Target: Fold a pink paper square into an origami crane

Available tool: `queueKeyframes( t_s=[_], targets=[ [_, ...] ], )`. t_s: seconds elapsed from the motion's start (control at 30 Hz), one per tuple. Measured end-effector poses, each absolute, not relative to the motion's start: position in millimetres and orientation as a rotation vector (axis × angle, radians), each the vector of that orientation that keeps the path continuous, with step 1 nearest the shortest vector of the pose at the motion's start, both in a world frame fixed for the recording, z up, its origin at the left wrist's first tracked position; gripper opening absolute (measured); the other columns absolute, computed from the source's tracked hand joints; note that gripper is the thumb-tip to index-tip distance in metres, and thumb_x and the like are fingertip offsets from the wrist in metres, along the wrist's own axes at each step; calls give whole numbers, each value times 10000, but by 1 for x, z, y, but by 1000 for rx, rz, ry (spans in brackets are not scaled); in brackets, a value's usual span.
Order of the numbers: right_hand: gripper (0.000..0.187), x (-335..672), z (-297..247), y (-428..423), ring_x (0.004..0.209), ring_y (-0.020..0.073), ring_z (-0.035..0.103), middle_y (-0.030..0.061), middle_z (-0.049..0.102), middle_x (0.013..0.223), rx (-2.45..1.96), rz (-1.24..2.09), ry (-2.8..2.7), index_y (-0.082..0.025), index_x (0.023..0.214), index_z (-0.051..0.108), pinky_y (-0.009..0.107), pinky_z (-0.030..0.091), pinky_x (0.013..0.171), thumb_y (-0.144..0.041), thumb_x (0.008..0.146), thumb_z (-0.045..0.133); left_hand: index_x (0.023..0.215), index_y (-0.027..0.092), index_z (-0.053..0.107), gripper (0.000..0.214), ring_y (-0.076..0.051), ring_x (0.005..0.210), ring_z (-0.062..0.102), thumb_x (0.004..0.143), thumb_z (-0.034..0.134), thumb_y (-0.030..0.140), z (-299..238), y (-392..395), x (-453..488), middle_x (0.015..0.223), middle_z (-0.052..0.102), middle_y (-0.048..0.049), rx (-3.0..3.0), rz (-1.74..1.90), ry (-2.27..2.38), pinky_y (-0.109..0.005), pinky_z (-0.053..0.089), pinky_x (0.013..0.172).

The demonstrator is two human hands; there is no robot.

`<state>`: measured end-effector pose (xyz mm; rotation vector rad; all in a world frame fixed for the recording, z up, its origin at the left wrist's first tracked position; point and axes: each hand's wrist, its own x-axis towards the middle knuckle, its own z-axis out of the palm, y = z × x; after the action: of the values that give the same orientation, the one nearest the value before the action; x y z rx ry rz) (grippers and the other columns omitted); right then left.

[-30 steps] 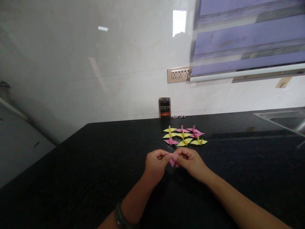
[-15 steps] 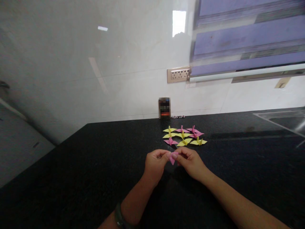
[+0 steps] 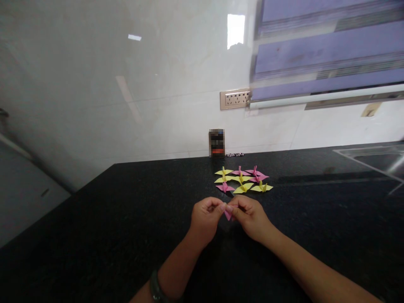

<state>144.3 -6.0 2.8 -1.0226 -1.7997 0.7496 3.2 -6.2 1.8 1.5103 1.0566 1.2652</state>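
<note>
A small piece of folded pink paper is pinched between my two hands, a pointed corner of it hanging down below the thumbs. My left hand grips its left side with thumb and fingers. From the right, my right hand pinches the other side, its thumb close to the left one. Most of the paper is hidden by the fingers. Just beyond the hands, several yellow paper cranes and pink paper cranes stand in rows on the black countertop.
A blurred-out dark box stands against the wall, with a small beaded strand beside it. A socket panel and a purple blind are on the wall. At the right lies a sink edge.
My thumbs have come closer together on the pink paper, and less of its upper part shows. The cranes lie as before; the view has shifted slightly.
</note>
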Motion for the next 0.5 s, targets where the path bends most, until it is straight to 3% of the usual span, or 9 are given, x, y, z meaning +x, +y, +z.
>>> queueKeyframes(
  t_s=[0.13,0.27,0.5],
  targets=[
    [219,144,3,-4,620,120,521,10,572,642,-990,792,-1823,-174,628,572,226,392,594,-276,769,441,643,136,565,151,-109,546,516,659,542,284,-2,-3,4,575,571,-6,1408,1281,1065,-213,399,536],
    [201,145,1,-4,565,114,494,2,549,596,-1061,705,-1780,-170,602,564,220,374,545,-276,744,470,663,139,564,158,-103,546,510,655,548,296,-5,-1,5,585,564,-2,1375,1296,1103,-210,398,534],
    [218,144,-1,-6,560,117,470,2,505,576,-1078,699,-1592,-160,649,591,223,368,530,-295,753,455,797,108,567,261,-137,658,549,663,546,331,0,-5,7,726,593,-61,1235,1093,1008,-243,421,604]
  ],
)
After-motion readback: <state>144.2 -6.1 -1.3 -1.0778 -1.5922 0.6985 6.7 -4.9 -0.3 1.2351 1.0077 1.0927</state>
